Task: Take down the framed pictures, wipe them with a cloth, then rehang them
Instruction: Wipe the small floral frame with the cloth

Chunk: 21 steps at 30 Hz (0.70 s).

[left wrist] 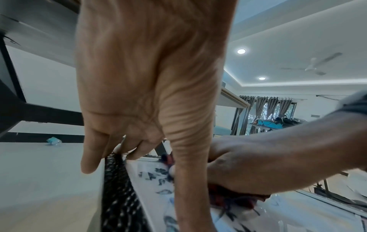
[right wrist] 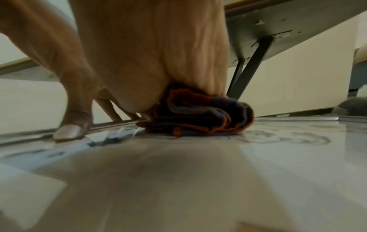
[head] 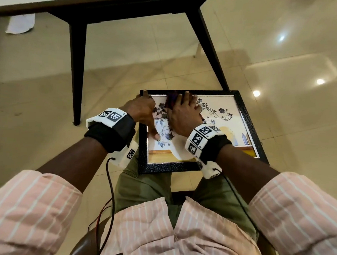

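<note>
While the person sits in a chair with pink striped sleeves (head: pixel 30 207) rolled up and olive trousers (head: pixel 146 187) showing, the framed picture (head: pixel 219 118) lies flat across the knees, glass side up. Both wrists wear black straps with white blocks covered in square black-and-white marker codes (head: pixel 199 138); there are tiny characters beside a couple of them but honestly too small to read, and I can't spot any brand or other writing. A dark red cable (head: pixel 110 192) runs down from the left wrist block. The left hand (head: pixel 143 110) holds the frame at its far left corner: the wrist view shows the fingers (left wrist: pixel 95 150) curled over the black textured edge, with the thumb laid flat on the glass. The right hand (head: pixel 184 112) sits just beside it, touching it, pressing a bunched dark cloth (right wrist: pixel 200 113) with orange edging down on the glass near the top rail, fingers curled around the wad. The print under the glass has dark blue flowers and curly vines on white, plus a blue bottle shape near the right side. Past the knees there's glossy beige tile floor (head: pixel 286 55) with ceiling light reflections, and a table with a pale top and dark angled legs (head: pixel 74 72). A white scrap of paper or cloth (head: pixel 21 22) lies on the floor beyond the table's left leg.
</note>
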{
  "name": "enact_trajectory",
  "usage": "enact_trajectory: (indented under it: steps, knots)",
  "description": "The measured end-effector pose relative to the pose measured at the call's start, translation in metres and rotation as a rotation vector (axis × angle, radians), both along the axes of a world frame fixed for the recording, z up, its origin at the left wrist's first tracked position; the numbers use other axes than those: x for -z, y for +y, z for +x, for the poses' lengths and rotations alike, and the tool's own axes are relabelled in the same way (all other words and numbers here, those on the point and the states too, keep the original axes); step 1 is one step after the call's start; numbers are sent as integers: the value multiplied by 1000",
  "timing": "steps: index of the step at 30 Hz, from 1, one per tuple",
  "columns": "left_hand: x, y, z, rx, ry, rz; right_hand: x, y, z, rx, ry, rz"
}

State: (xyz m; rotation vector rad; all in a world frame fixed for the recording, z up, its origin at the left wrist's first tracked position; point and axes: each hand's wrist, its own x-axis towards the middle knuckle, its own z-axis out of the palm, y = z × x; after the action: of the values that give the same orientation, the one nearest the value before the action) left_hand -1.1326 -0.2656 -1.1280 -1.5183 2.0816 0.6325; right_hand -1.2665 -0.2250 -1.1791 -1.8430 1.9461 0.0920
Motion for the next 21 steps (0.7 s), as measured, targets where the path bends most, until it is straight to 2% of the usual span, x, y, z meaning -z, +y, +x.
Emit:
enact_trajectory:
  steps: [3,5,9,13,17,18,21]
  knots:
    - [-1,-3,-8,41,-48,4,4,2,-1,-197,-51,-30]
    - [-4,-4,-12,44,-85,23,11,-2,-18,-253,-79,-15]
    - [-2,-9,-12,28,-127,13,11,-5,-32,-106,11,38]
    - [3,-10,-17,33,-146,16,9,3,-43,-191,-2,-8]
    - [-1,-11,-18,40,-155,23,7,1,-70,83,83,31]
    - [0,-11,-18,45,-162,20,6,0,-71,78,81,21]
    - [-2,-10,-21,44,-174,28,14,-3,-76,-132,-1,-12]
